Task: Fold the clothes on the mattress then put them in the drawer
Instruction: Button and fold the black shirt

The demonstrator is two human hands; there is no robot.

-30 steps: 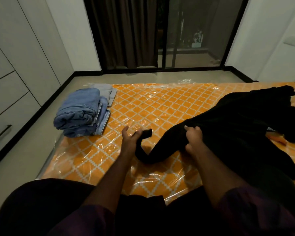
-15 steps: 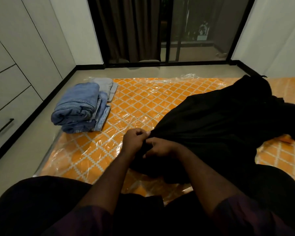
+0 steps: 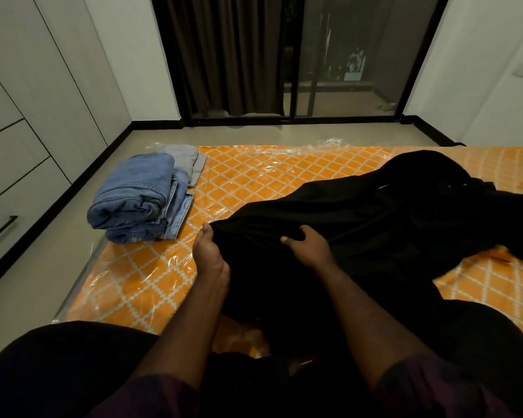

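Note:
A large black garment (image 3: pixel 375 212) lies rumpled across the orange patterned mattress (image 3: pixel 254 176), which is wrapped in clear plastic. My left hand (image 3: pixel 209 254) grips the garment's near left edge, thumb on top. My right hand (image 3: pixel 307 245) clutches a bunched fold of the same cloth a little to the right. A stack of folded blue jeans (image 3: pixel 142 200) sits on the mattress's left end, with a folded grey piece (image 3: pixel 184 158) behind it. White drawers (image 3: pixel 9 188) with a black handle (image 3: pixel 0 230) stand along the left wall.
Bare grey floor runs between the mattress and the drawers and along the far side. A dark curtain (image 3: pixel 224 55) and a glass sliding door (image 3: pixel 344 55) fill the back wall. My knees in dark trousers are at the bottom edge.
My hands have drawn the black garment leftward and toward me. They met at its narrow end, then spread apart along its edge. The jeans stack has stayed put.

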